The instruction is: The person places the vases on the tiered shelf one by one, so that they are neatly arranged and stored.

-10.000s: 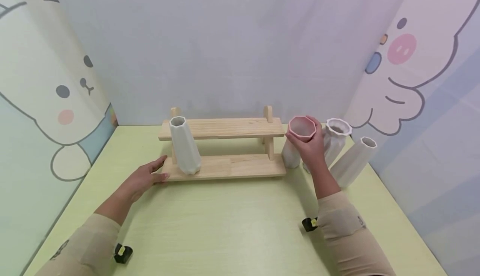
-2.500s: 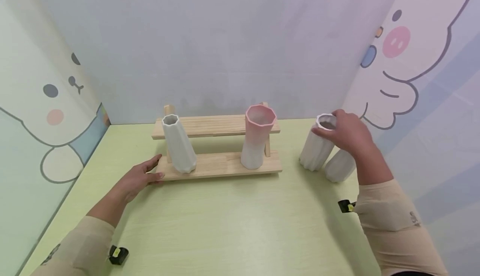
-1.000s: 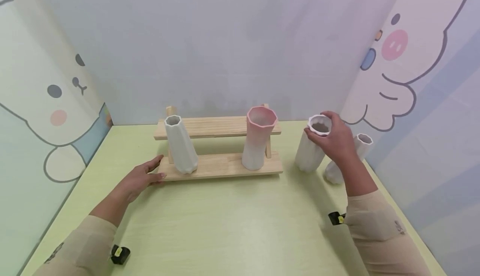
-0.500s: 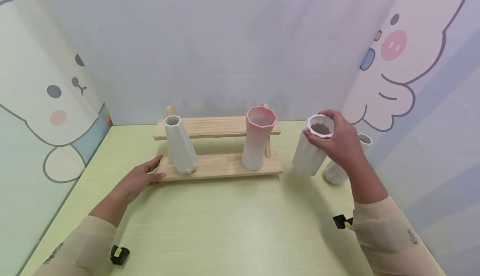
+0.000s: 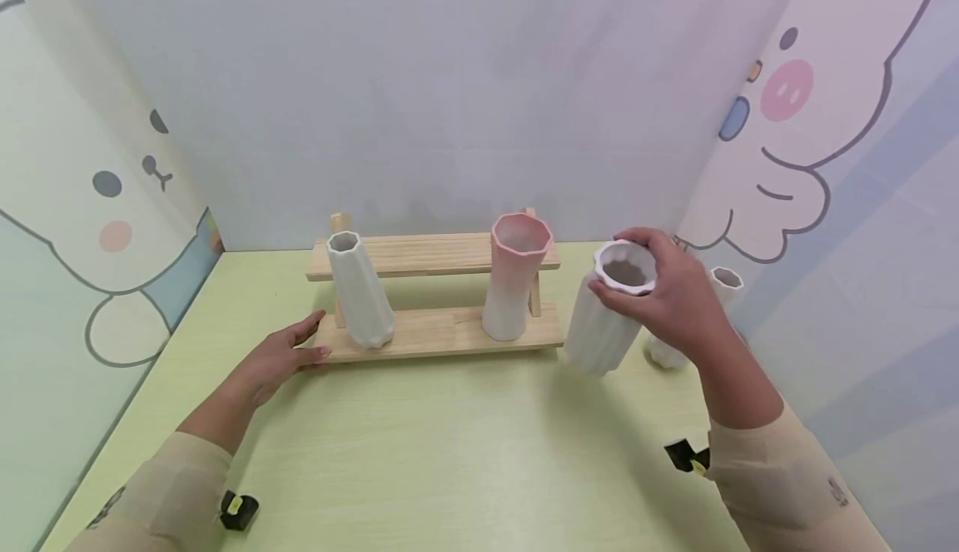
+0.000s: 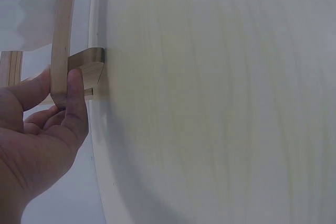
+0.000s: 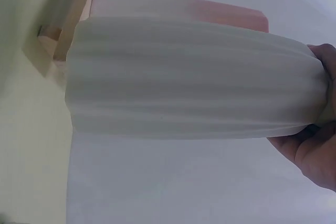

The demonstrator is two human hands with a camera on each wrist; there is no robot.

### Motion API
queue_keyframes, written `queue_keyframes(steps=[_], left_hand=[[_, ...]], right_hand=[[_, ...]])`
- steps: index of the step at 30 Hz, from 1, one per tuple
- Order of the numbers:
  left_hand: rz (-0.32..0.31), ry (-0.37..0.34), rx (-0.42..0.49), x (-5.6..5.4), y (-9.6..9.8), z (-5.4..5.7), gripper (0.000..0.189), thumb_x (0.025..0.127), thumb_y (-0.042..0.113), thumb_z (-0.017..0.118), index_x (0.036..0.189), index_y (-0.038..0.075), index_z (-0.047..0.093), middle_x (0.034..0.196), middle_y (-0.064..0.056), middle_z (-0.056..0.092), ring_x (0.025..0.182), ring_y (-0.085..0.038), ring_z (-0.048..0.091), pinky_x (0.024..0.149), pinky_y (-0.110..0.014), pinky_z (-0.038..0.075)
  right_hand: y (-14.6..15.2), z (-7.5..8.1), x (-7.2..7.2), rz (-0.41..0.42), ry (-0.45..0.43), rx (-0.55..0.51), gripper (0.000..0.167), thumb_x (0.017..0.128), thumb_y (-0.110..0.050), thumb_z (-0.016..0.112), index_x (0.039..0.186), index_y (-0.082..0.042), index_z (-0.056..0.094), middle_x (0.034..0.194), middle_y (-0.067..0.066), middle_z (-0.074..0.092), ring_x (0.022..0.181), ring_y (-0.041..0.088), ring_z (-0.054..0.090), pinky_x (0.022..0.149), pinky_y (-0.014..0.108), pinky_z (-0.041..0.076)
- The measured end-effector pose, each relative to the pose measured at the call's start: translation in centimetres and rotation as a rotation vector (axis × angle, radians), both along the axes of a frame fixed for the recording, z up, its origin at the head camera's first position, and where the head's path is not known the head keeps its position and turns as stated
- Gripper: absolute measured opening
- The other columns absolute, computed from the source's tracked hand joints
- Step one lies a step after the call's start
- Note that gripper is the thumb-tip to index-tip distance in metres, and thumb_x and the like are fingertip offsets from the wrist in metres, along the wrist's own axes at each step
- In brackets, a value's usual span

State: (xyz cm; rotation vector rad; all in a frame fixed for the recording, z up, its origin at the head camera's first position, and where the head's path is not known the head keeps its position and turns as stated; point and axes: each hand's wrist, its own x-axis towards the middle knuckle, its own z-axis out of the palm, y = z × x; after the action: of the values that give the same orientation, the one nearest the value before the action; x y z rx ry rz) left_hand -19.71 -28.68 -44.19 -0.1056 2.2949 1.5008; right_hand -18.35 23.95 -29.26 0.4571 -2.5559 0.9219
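My right hand (image 5: 674, 294) grips the neck of a white ribbed vase (image 5: 603, 327), fingers and thumb around its rim. The vase leans and seems raised just off the table, right of a two-tier wooden shelf (image 5: 442, 331). In the right wrist view the ribbed vase (image 7: 194, 82) spans across, its base close to the shelf's end. My left hand (image 5: 280, 360) pinches the left end of the lower board; the left wrist view shows thumb and fingers on either side of the board (image 6: 61, 40). On the lower board stand a slim white vase (image 5: 363, 294) and a pink-and-white vase (image 5: 513, 285).
Another white vase (image 5: 725, 281) stands at the right, partly hidden behind my right wrist. The pale green tabletop (image 5: 449, 452) stretches in front of the shelf. Printed cloth walls (image 5: 449, 102) close off the back and both sides.
The pink-and-white vase has gone from right of the shelf onto its lower board. My right hand has since taken the ribbed vase and moved it left and nearer. The left hand stays put.
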Motion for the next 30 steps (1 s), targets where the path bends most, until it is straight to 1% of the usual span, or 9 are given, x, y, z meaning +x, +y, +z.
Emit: queue_keyframes(steps=[3, 10, 14, 19, 25, 30], left_hand=[[-0.002, -0.001, -0.008, 0.0, 0.0, 0.0, 0.089, 0.097, 0.023, 0.068, 0.162, 0.017, 0.007, 0.165, -0.018, 0.001, 0.148, -0.044, 0.012, 0.115, -0.058, 0.023], [-0.002, 0.006, -0.004, 0.1, 0.0, 0.0, 0.089, 0.097, 0.024, 0.068, 0.162, 0.017, 0.008, 0.165, -0.017, 0.002, 0.147, -0.042, 0.016, 0.114, -0.056, 0.026], [-0.001, 0.01, -0.002, 0.1, 0.0, 0.0, 0.088, 0.097, 0.024, 0.068, 0.162, 0.017, 0.008, 0.165, -0.018, 0.002, 0.147, -0.042, 0.019, 0.114, -0.055, 0.028], [0.001, 0.012, 0.007, 0.1, 0.0, 0.0, 0.088, 0.097, 0.023, 0.067, 0.161, 0.016, 0.008, 0.165, -0.019, 0.002, 0.145, -0.041, 0.024, 0.113, -0.054, 0.03], [0.001, 0.007, 0.001, 0.1, 0.0, 0.0, 0.088, 0.098, 0.023, 0.067, 0.162, 0.016, 0.007, 0.165, -0.019, 0.002, 0.146, -0.042, 0.022, 0.113, -0.054, 0.029], [0.001, 0.007, -0.006, 0.1, 0.0, 0.0, 0.088, 0.098, 0.024, 0.067, 0.162, 0.017, 0.007, 0.165, -0.017, 0.001, 0.147, -0.042, 0.018, 0.114, -0.056, 0.027]], right_hand=[[-0.6, 0.4, 0.6, 0.044, -0.005, 0.0, 0.06, 0.076, -0.032, 0.088, 0.126, -0.012, 0.059, 0.1, 0.007, 0.066, 0.084, 0.025, 0.061, 0.066, 0.041, 0.051], [-2.1, 1.2, 1.7, 0.143, -0.005, -0.001, 0.059, 0.076, -0.027, 0.089, 0.125, -0.014, 0.06, 0.099, 0.002, 0.067, 0.084, 0.018, 0.061, 0.066, 0.036, 0.053], [-2.9, 1.6, 2.1, 0.199, -0.028, -0.011, 0.06, 0.076, -0.027, 0.089, 0.126, -0.014, 0.059, 0.097, 0.001, 0.067, 0.084, 0.016, 0.062, 0.066, 0.035, 0.054], [-3.9, 1.7, 2.1, 0.258, -0.036, -0.03, 0.058, 0.076, -0.027, 0.089, 0.125, -0.016, 0.059, 0.096, 0.0, 0.067, 0.084, 0.014, 0.062, 0.066, 0.034, 0.055], [-4.9, 1.8, 1.9, 0.313, -0.075, -0.075, 0.06, 0.075, -0.028, 0.09, 0.125, -0.018, 0.059, 0.099, -0.002, 0.066, 0.087, 0.014, 0.062, 0.067, 0.034, 0.056], [-5.9, 1.9, 1.7, 0.357, -0.077, -0.103, 0.061, 0.072, -0.029, 0.092, 0.122, -0.02, 0.059, 0.1, -0.005, 0.065, 0.086, 0.012, 0.061, 0.066, 0.033, 0.056]])
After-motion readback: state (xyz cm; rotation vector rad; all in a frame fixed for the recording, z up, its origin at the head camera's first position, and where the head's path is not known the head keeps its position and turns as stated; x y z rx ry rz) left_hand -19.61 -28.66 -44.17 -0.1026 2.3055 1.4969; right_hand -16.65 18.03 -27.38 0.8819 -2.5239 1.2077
